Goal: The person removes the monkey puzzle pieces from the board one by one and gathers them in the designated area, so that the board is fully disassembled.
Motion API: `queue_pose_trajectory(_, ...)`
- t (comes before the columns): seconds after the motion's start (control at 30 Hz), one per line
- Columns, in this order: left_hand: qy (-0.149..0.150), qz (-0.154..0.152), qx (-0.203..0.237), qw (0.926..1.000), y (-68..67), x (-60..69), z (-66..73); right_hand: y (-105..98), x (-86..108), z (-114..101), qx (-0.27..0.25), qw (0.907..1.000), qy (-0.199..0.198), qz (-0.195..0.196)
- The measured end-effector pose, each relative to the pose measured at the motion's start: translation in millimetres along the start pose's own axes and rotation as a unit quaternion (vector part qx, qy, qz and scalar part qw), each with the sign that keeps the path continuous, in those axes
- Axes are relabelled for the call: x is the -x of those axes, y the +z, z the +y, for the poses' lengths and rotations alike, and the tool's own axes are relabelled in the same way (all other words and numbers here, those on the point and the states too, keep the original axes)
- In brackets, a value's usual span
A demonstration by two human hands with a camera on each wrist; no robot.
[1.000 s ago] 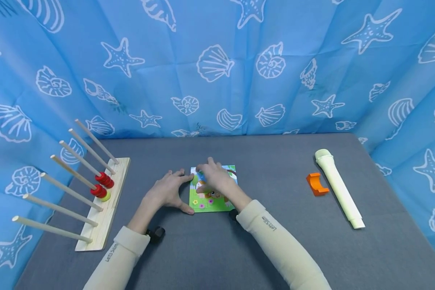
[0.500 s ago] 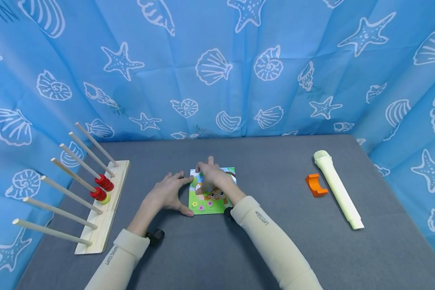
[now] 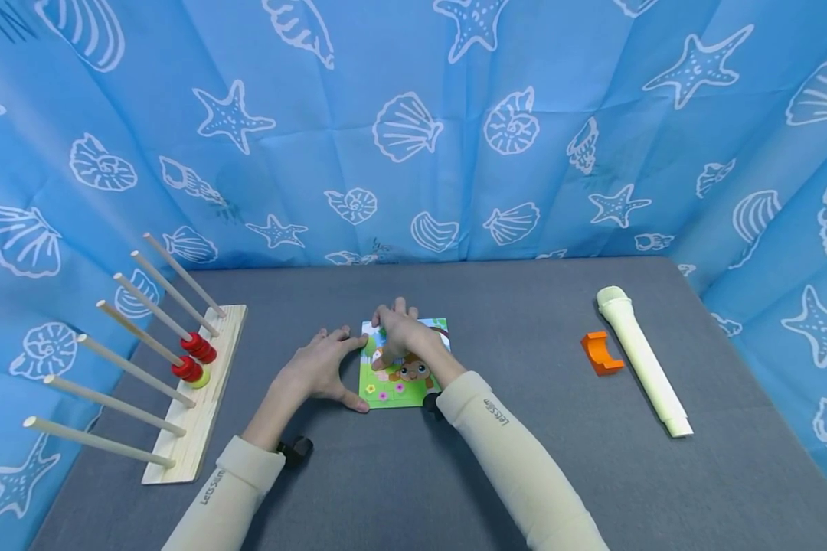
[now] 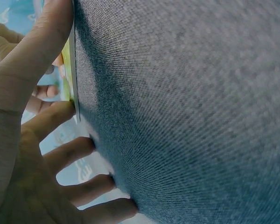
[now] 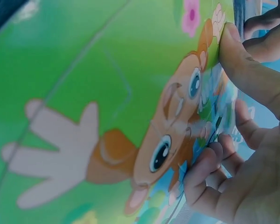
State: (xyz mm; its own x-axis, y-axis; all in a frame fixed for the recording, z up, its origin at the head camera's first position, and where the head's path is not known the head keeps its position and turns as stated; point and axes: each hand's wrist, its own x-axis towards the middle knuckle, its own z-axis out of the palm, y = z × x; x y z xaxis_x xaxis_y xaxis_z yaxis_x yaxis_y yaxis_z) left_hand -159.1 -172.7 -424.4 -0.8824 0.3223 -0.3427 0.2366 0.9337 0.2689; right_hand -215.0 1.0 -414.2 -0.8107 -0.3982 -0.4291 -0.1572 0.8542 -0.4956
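Against the spread fingers of the left hand (image 3: 320,366), the picture puzzle (image 3: 405,385) lies partly hidden under the right hand (image 3: 405,335), whose finger grip I cannot tell.

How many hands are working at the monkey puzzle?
2: the left hand at the left edge of the monkey puzzle, the right hand over its upper part.

Grey table (image 3: 524,329): puzzle (image 3: 413,395), pegboard (image 3: 203,413), orange piece (image 3: 599,355), microphone (image 3: 644,360).
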Motion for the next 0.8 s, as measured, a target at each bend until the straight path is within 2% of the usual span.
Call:
queue_pose_trajectory(0.23,0.001,-0.001,-0.003,1.0,0.5,-1.1,1.1,1,3.6,1,-0.016,0.9997,-0.008,0.014)
queue_pose_trajectory(0.4,0.002,-0.001,-0.003,1.0,1.6,-1.2,0.2,6,8.0,3,-0.012,0.9984,-0.028,0.047)
queue_pose_trajectory(0.53,0.003,0.001,-0.002,1.0,1.5,-0.4,-0.5,11,10.8,5,-0.005,0.9959,-0.049,0.076)
queue_pose_trajectory(0.8,0.001,0.003,0.002,1.0,1.5,1.2,-0.2,14,15.8,2,0.033,0.9932,-0.053,0.099)
